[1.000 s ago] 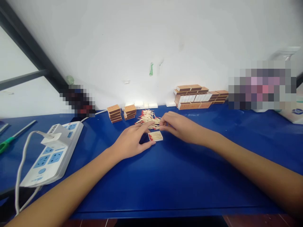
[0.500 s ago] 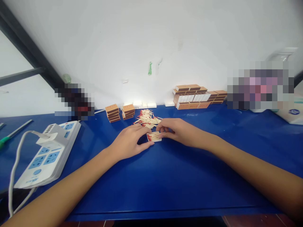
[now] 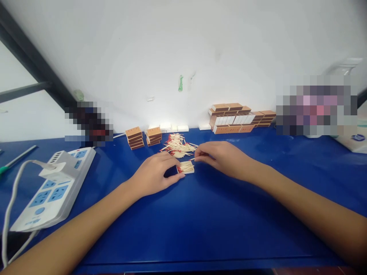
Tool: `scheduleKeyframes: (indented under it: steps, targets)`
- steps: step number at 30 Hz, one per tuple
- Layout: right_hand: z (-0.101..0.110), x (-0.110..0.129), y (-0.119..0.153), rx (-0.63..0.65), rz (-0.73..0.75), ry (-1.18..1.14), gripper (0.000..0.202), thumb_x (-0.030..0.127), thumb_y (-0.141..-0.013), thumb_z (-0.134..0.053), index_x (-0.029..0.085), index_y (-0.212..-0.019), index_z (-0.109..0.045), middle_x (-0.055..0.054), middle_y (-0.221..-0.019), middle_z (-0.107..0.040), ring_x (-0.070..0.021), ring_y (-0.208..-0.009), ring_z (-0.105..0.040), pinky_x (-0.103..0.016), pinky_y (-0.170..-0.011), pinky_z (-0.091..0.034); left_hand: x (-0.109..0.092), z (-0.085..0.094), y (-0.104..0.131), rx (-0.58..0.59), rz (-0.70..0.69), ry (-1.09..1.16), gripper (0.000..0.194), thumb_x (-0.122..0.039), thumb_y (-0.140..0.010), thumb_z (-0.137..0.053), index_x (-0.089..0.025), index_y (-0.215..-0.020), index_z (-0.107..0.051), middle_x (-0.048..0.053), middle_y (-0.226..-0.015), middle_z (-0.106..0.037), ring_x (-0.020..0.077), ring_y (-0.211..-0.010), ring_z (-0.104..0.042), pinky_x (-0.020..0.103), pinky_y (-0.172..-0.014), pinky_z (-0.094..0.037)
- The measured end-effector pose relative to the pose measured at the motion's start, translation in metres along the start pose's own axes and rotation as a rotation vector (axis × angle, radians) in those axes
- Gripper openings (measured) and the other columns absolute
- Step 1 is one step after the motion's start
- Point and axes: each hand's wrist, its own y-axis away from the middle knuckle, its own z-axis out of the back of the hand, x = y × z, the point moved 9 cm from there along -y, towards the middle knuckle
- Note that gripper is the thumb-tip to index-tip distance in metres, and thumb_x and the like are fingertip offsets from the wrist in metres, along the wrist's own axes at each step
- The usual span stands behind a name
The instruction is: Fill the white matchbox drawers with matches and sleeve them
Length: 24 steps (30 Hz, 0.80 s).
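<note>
Several red-tipped matches [image 3: 187, 166] lie in a white tray [image 3: 188, 172] on the table [image 3: 200, 221], clamped between fingers of the left hand [image 3: 155, 172]; the right hand [image 3: 219, 154] pinches a single match [image 3: 192, 159] between its fingers, beside the loose pile [image 3: 177, 144].

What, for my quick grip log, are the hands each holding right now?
Left hand: closed on the left end of the matchbox tray.
Right hand: closed, pinching a match.

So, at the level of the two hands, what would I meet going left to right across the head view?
White power strip → left hand → small tray with matches in it → right hand, pinching a match.
</note>
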Motion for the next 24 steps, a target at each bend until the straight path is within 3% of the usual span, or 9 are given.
scheduleKeyframes:
  steps: [3, 8, 24]
  targets:
    - [0.003, 0.015, 0.000, -0.121, 0.065, -0.022, 0.016, 0.030, -0.103, -0.057, 0.019, -0.096, -0.067, -0.006, -0.095, -0.068, -0.0190, -0.089, -0.060, -0.031, -0.077, -0.045, 0.002, -0.001, 0.001, 0.010, 0.030, -0.003, 0.023, -0.041, -0.095, -0.068, -0.021, -0.105, -0.071, 0.005, -0.096, -0.073, 0.0219, -0.090, -0.069, 0.041, -0.088, -0.056]
    - [-0.017, 0.032, -0.002, -0.075, 0.132, 0.005, 0.013, 0.026, -0.101, -0.060, 0.019, -0.096, -0.070, -0.008, -0.098, -0.065, -0.0219, -0.097, -0.058, -0.034, -0.081, -0.046, 0.005, 0.001, 0.001, -0.004, 0.062, -0.007, 0.025, -0.042, -0.094, -0.069, -0.021, -0.108, -0.067, 0.006, -0.098, -0.070, 0.0221, -0.090, -0.068, 0.039, -0.082, -0.057]
    - [-0.027, 0.016, -0.003, 0.013, -0.005, -0.079, 0.014, 0.027, -0.101, -0.062, 0.018, -0.089, -0.063, -0.004, -0.092, -0.068, -0.0160, -0.080, -0.059, -0.028, -0.070, -0.042, 0.004, 0.000, 0.001, 0.006, 0.057, -0.015, 0.026, -0.044, -0.094, -0.068, -0.021, -0.106, -0.067, 0.006, -0.096, -0.069, 0.0220, -0.088, -0.067, 0.039, -0.082, -0.057]
